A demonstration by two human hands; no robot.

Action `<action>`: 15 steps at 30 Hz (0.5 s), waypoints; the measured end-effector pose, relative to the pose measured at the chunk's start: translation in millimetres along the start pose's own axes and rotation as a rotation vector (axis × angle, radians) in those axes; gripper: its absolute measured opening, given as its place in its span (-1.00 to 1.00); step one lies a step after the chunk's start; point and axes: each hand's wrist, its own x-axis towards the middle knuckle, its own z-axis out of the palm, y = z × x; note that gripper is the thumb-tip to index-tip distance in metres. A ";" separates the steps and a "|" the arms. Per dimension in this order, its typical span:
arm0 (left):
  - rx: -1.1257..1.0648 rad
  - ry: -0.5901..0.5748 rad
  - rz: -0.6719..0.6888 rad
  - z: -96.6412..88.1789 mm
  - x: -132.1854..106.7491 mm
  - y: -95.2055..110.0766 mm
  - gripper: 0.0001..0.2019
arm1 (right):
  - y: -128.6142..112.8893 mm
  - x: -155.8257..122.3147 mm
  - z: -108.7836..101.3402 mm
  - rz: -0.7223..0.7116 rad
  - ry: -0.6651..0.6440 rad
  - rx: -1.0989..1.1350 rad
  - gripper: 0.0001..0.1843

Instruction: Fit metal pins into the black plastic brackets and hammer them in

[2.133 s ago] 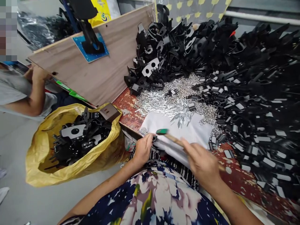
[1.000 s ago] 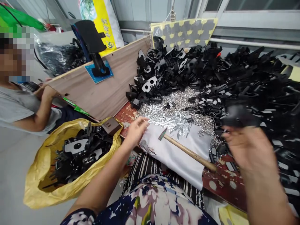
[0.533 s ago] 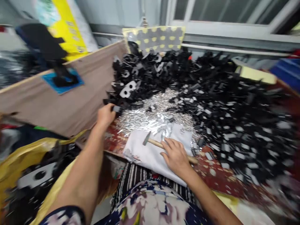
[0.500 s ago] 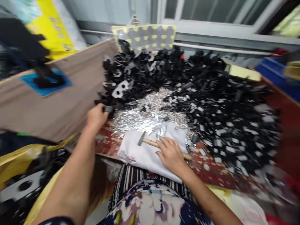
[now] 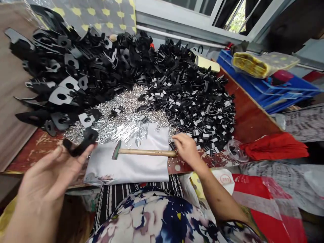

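Note:
In my left hand is a curved black part with a hole near one end, gripped between thumb and fingers above the table's front edge. My right hand has its fingers pinched together at the front of a heap of small black clips; what they hold, if anything, is hidden. Beside those fingers ends the wooden handle of a hammer, which lies on a folded white cloth. Behind the cloth are loose silver pins and small metal pieces. Larger black parts with holes are piled at the left.
A blue crate with yellow-patterned packing stands at the right. Nearer lie a red cloth and a clear plastic cup. A wooden panel borders the left side; a window frame is behind.
The view has swung to the right. My left hand has come back from the left pile with the black part. My right hand has left the hammer's handle and moved right to the clips.

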 end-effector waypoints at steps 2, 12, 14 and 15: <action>-0.152 -0.017 -0.146 3.3 -17.4 -13.0 -0.77 | 30.6 -13.9 -13.5 0.242 -0.053 -0.184 -0.67; 0.158 -0.311 -0.317 34.8 -63.9 -65.9 -0.54 | 32.0 -20.3 26.0 0.589 -0.006 -0.496 -0.61; 0.257 -0.355 -0.262 36.7 -68.0 -65.3 -0.59 | 34.1 -21.3 31.1 0.574 0.041 -0.415 -0.71; 0.287 -0.378 -0.237 36.1 -69.2 -65.1 -0.61 | 37.1 -23.6 33.2 0.559 0.062 -0.342 -0.72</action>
